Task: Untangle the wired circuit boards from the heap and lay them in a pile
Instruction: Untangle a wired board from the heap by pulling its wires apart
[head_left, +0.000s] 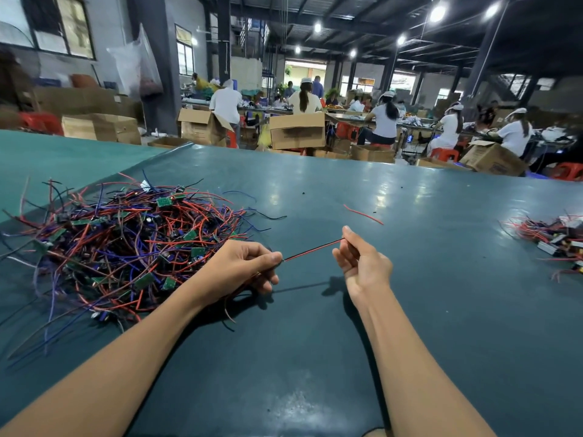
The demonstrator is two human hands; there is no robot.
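A tangled heap (pixel 126 244) of small green circuit boards with red, blue and black wires lies on the left of the dark green table (pixel 378 310). My left hand (pixel 246 266) grips wires at the heap's right edge. A red and black wire pair (pixel 310 252) stretches taut from it to my right hand (pixel 356 257), which pinches the wire's far end between thumb and fingers. The board on this wire is hidden under my left hand. A smaller pile of sorted boards (pixel 558 238) lies at the table's right edge.
A loose red wire (pixel 362 213) lies on the table beyond my right hand. Past the table's far edge stand cardboard boxes (pixel 298 130), red stools and several seated people at workbenches.
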